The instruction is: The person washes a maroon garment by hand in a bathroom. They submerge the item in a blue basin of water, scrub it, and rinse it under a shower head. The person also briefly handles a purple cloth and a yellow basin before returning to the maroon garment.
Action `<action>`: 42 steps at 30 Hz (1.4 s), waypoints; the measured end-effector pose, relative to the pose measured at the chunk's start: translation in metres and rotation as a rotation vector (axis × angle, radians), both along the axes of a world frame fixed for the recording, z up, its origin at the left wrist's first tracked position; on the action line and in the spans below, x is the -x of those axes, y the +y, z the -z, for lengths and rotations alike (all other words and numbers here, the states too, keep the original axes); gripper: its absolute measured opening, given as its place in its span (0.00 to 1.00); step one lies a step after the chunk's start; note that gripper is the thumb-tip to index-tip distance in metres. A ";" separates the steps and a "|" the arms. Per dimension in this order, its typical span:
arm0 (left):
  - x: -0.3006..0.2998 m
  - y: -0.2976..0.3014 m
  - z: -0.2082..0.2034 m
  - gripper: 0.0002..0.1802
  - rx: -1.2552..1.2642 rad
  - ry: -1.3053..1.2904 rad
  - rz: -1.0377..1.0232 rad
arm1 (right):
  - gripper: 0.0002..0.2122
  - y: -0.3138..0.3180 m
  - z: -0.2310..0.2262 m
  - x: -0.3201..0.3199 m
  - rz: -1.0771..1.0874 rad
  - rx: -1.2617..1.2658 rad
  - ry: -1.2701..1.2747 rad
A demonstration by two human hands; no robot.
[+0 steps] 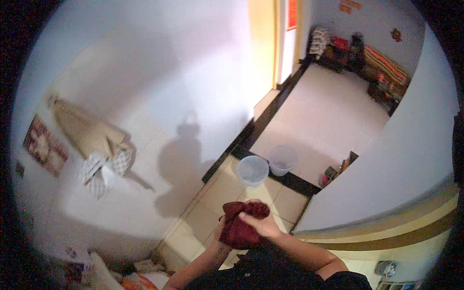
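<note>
A bunched dark red cloth (240, 231) is held close in front of my body, between both hands. My right hand (263, 224) is closed on its right side, with the thumb lying across the front of the folds. On the cloth's left side, my left hand (223, 237) grips it; most of those fingers are hidden behind the fabric. Beyond the cloth, a translucent plastic bucket (252, 181) stands on the tiled floor, apart from my hands. A second translucent bucket (284, 169) is right beside it, by the dark doorway strip.
At left, a beige garment and a patterned cloth (99, 176) hang on the wall (203, 87), near a picture (47, 145). A wall (367, 169) bounds the right. Past the dark threshold (290, 183), several items line the far room. Bags or cloths (145, 280) lie at lower left.
</note>
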State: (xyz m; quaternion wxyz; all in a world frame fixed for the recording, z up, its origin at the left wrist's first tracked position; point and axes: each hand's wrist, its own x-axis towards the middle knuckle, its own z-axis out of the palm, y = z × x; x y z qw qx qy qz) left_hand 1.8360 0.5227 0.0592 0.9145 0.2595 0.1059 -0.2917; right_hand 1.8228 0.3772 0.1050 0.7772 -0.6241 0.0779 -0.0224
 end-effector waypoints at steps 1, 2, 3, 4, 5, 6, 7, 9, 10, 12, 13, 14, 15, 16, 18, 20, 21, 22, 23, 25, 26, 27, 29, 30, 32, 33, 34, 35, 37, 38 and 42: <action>-0.016 -0.016 0.003 0.21 -0.016 0.029 0.022 | 0.15 -0.024 0.008 -0.015 0.046 -0.060 0.025; -0.036 -0.034 0.004 0.19 -0.132 -0.006 0.108 | 0.14 -0.051 0.029 -0.032 0.062 -0.114 0.048; -0.055 -0.050 0.005 0.19 -0.136 -0.044 0.175 | 0.12 -0.076 0.045 -0.048 0.074 -0.170 0.065; -0.070 -0.064 0.008 0.19 -0.132 -0.074 0.237 | 0.10 -0.093 0.039 -0.056 0.124 -0.292 0.145; -0.086 -0.078 0.012 0.19 -0.127 -0.104 0.297 | 0.10 -0.109 0.047 -0.070 0.128 -0.381 0.197; -0.104 -0.094 0.017 0.17 -0.145 -0.078 0.310 | 0.10 -0.124 0.062 -0.084 0.130 -0.471 0.247; -0.121 -0.109 0.013 0.18 -0.196 -0.148 0.372 | 0.10 -0.141 0.076 -0.098 0.138 -0.556 0.294; -0.157 -0.133 -0.007 0.19 -0.302 -0.306 0.492 | 0.13 -0.173 0.088 -0.130 0.133 -0.429 0.299; -0.168 -0.146 -0.012 0.20 -0.208 -0.223 0.479 | 0.14 -0.184 0.081 -0.139 0.142 -0.428 0.340; -0.188 -0.170 -0.018 0.23 -0.024 -0.052 0.453 | 0.17 -0.205 0.062 -0.150 0.160 -0.492 0.364; -0.203 -0.181 -0.016 0.24 -0.077 -0.078 0.469 | 0.17 -0.211 0.057 -0.161 0.176 -0.524 0.376; -0.216 -0.191 -0.013 0.25 -0.129 -0.106 0.484 | 0.17 -0.217 0.056 -0.171 0.193 -0.557 0.387; -0.231 -0.203 -0.012 0.26 -0.181 -0.134 0.499 | 0.18 -0.225 0.057 -0.181 0.210 -0.590 0.397; -0.249 -0.215 -0.016 0.26 -0.229 -0.302 0.533 | 0.18 -0.234 0.060 -0.194 0.284 -0.438 0.458; -0.279 -0.226 -0.016 0.26 -0.283 -0.431 0.596 | 0.19 -0.243 0.056 -0.216 0.351 -0.613 0.431; -0.315 -0.238 0.013 0.25 -0.227 -0.218 0.627 | 0.23 -0.252 0.045 -0.236 0.321 -0.697 0.318; -0.331 -0.259 0.027 0.25 -0.156 -0.026 0.625 | 0.23 -0.269 0.049 -0.242 0.370 -0.606 0.287; -0.341 -0.276 0.029 0.22 0.045 0.000 0.662 | 0.23 -0.284 0.061 -0.243 0.424 -0.526 0.266; -0.354 -0.283 0.026 0.22 -0.030 -0.251 0.698 | 0.23 -0.286 0.033 -0.258 0.466 -0.466 0.239; -0.370 -0.307 0.013 0.21 -0.175 -0.474 0.764 | 0.23 -0.300 -0.001 -0.263 0.478 -0.548 0.296; -0.376 -0.318 0.005 0.21 -0.245 -0.442 0.790 | 0.24 -0.312 0.004 -0.265 0.499 -0.553 0.294; -0.380 -0.334 -0.004 0.22 -0.312 -0.411 0.815 | 0.24 -0.325 0.007 -0.266 0.518 -0.558 0.292; -0.393 -0.366 0.001 0.26 -0.305 -0.462 0.921 | 0.24 -0.349 0.016 -0.262 0.498 -0.563 0.223; -0.397 -0.384 0.011 0.27 -0.298 -0.518 0.951 | 0.25 -0.361 0.018 -0.261 0.485 -0.563 0.189; -0.411 -0.427 0.056 0.24 -0.224 -0.633 0.941 | 0.24 -0.382 0.005 -0.268 0.530 -0.554 0.161; -0.416 -0.446 0.065 0.23 -0.173 -0.625 0.949 | 0.24 -0.393 0.001 -0.269 0.551 -0.550 0.151; -0.414 -0.473 0.049 0.21 -0.098 -0.494 0.988 | 0.24 -0.412 0.003 -0.271 0.541 -0.413 0.097; -0.413 -0.496 0.040 0.20 -0.024 -0.362 1.024 | 0.23 -0.431 0.007 -0.275 0.528 -0.274 0.046; -0.411 -0.537 0.028 0.20 0.154 -0.232 1.000 | 0.22 -0.460 0.000 -0.288 0.514 0.218 -0.091; -0.407 -0.561 0.019 0.20 0.223 -0.188 0.930 | 0.22 -0.476 -0.008 -0.299 0.506 0.581 -0.167; -0.340 -0.664 -0.076 0.22 1.107 0.205 -0.072 | 0.20 -0.541 -0.045 -0.335 0.447 1.161 -0.105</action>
